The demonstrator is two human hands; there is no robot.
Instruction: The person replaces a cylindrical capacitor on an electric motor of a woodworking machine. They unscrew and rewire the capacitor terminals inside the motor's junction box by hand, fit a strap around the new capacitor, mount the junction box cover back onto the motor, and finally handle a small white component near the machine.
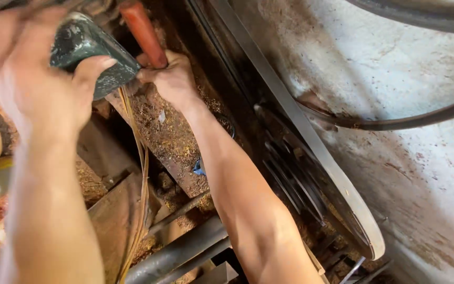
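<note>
Sawdust (166, 131) coats rusty frame (185, 179) (hands gripping tools) beside stained wall (395, 79).

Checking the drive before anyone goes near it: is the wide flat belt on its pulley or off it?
On. The flat belt lies over the rim of the dark grooved pulley and wraps its lower edge. Whether it is moving, cannot tell.

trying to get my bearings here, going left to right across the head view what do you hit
left hand → green tool → red handle → right hand → flat belt → pale wall
</note>
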